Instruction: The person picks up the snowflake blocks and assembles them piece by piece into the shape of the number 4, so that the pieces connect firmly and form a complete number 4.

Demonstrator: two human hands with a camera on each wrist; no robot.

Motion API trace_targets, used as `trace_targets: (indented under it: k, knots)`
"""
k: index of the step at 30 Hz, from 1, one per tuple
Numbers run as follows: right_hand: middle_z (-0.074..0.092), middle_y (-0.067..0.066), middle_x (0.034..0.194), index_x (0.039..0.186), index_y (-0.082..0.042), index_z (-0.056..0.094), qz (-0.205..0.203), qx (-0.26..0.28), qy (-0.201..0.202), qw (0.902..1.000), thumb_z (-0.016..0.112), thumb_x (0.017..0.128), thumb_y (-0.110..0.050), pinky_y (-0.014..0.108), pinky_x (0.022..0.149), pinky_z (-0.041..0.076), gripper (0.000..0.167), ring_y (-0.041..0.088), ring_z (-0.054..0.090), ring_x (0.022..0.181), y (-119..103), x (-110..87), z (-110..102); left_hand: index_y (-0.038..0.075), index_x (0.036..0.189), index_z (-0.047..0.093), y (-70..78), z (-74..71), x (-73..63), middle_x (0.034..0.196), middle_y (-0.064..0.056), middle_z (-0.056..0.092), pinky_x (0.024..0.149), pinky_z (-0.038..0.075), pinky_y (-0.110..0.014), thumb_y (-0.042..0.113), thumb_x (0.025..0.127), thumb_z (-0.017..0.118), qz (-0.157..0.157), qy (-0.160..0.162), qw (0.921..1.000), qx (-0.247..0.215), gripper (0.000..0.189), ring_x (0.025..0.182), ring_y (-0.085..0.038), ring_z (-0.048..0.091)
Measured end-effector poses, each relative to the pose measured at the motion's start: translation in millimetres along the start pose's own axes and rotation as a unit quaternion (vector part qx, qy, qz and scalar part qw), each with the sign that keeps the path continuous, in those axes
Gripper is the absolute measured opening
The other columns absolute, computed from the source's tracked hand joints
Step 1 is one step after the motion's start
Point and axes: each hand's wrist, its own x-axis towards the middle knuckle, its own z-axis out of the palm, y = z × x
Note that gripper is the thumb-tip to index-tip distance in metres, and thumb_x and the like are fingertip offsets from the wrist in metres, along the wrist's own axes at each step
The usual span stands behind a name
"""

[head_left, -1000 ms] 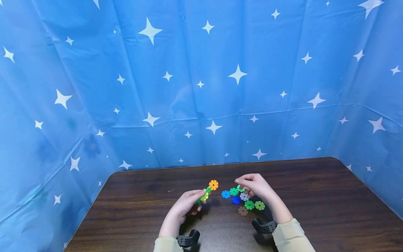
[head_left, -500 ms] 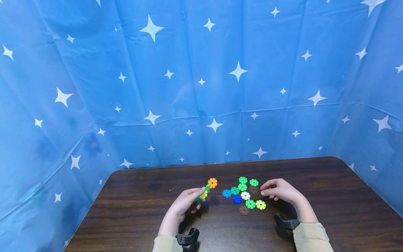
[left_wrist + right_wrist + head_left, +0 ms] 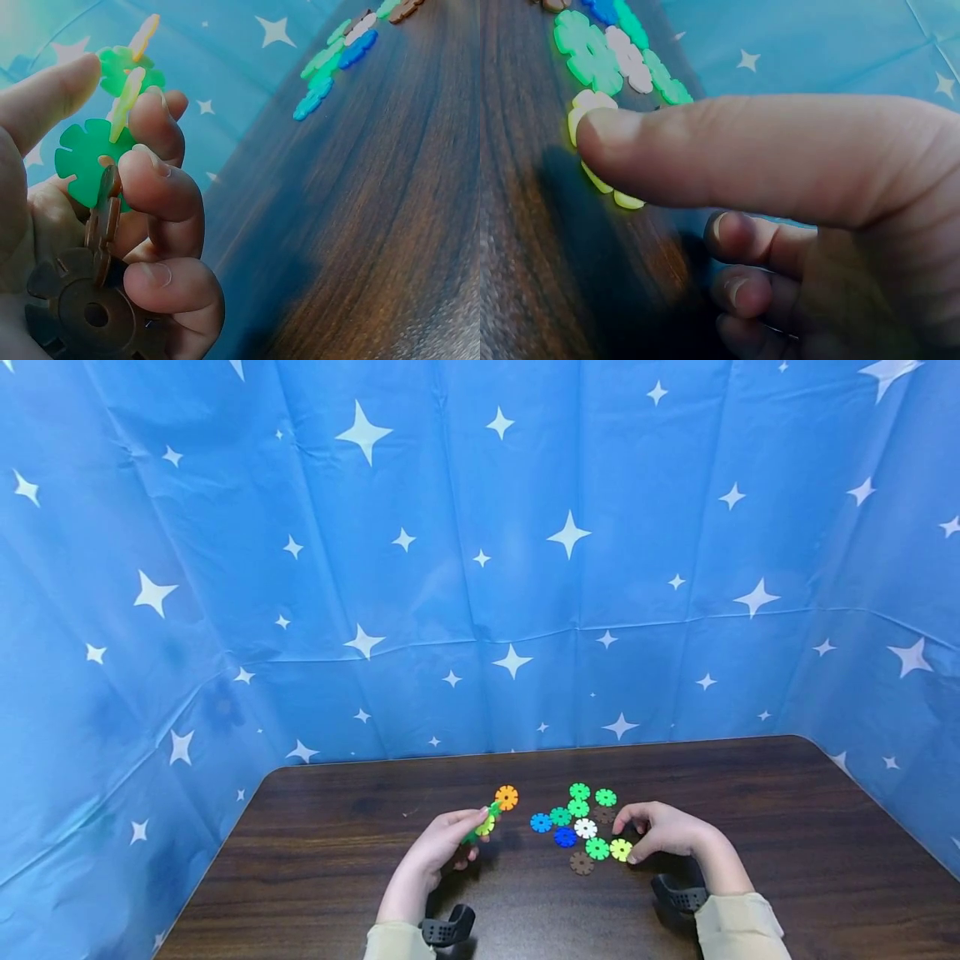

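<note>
In the head view my left hand (image 3: 442,843) holds a chain of slotted plastic discs, with an orange disc (image 3: 506,797) at its far end. The left wrist view shows the rest of the chain: a light green disc (image 3: 116,71), a yellow disc (image 3: 129,101), a green disc (image 3: 79,165) and two brown ones, the lowest disc (image 3: 75,322) lying against the palm. My right hand (image 3: 671,833) reaches down at the right side of the loose discs. Its thumb is over a loose yellow disc (image 3: 621,850), apparently touching it, while the index finger stands apart from the thumb.
Loose discs lie flat on the dark wooden table (image 3: 345,860): a white disc (image 3: 586,828), a dark blue disc (image 3: 566,837), a light blue disc (image 3: 541,822), a brown disc (image 3: 581,863) and several green ones. A blue star-patterned cloth (image 3: 480,610) hangs behind the table.
My right hand has drawn back from above the loose discs to their right side, then come to the yellow disc with thumb and index finger parted. My left hand stays put with the chain.
</note>
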Motion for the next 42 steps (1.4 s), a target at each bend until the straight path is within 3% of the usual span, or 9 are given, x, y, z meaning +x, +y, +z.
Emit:
trace_targets:
  k: [12, 25, 31, 35, 42]
  knots:
    - [0.051, 0.01, 0.092, 0.097, -0.003, 0.067, -0.001, -0.022, -0.009, 0.9997, 0.077, 0.068, 0.007, 0.036, 0.064, 0.039, 0.032, 0.022, 0.038, 0.076, -1.0, 2.5, -1.1, 0.0, 0.124, 0.063, 2.0, 1.2, 1.9, 0.081, 0.001, 0.061, 0.049, 0.037, -0.023, 0.044, 0.097, 0.055, -0.001, 0.002, 1.0, 0.005, 0.052, 0.053, -0.008, 0.049]
    - [0.047, 0.008, 0.083, 0.087, -0.002, 0.062, 0.022, -0.036, 0.023, 0.9989, 0.077, 0.064, 0.009, 0.033, 0.059, 0.039, 0.03, 0.022, 0.039, 0.074, -5.3, 1.4, 2.6, 0.001, 0.123, 0.064, 4.1, 3.4, -1.2, 0.08, 0.0, 0.06, 0.048, 0.035, -0.024, 0.049, 0.094, 0.058, 0.006, 0.0, 1.0, 0.007, 0.056, 0.053, -0.008, 0.049]
    - [0.046, 0.005, 0.075, 0.082, -0.001, 0.056, 0.007, -0.041, 0.031, 0.9986, 0.073, 0.066, 0.008, 0.032, 0.058, 0.038, 0.025, 0.02, 0.042, 0.068, -7.6, 3.1, 1.4, 0.001, 0.123, 0.064, 4.5, 2.6, -1.1, 0.08, 0.0, 0.06, 0.048, 0.035, -0.023, 0.05, 0.093, 0.059, 0.004, 0.0, 1.0, 0.007, 0.058, 0.053, -0.008, 0.049]
    - [0.048, 0.003, 0.071, 0.082, 0.0, 0.054, -0.006, -0.015, 0.029, 0.9994, 0.068, 0.071, 0.008, 0.031, 0.055, 0.04, 0.019, 0.017, 0.045, 0.061, -8.4, 5.2, -0.3, 0.001, 0.123, 0.064, 3.6, 1.8, -1.1, 0.079, 0.001, 0.06, 0.048, 0.035, -0.023, 0.05, 0.093, 0.059, 0.002, 0.002, 1.0, 0.008, 0.058, 0.053, -0.008, 0.049]
    - [0.057, 0.006, 0.073, 0.091, 0.002, 0.059, -0.049, 0.021, 0.06, 0.9968, 0.067, 0.082, 0.003, 0.035, 0.053, 0.046, 0.013, 0.019, 0.054, 0.06, -18.0, 14.6, -1.6, 0.001, 0.123, 0.063, 2.1, 2.4, 0.1, 0.079, 0.002, 0.06, 0.048, 0.035, -0.023, 0.048, 0.095, 0.057, 0.005, -0.007, 0.9999, 0.009, 0.055, 0.053, -0.008, 0.049]
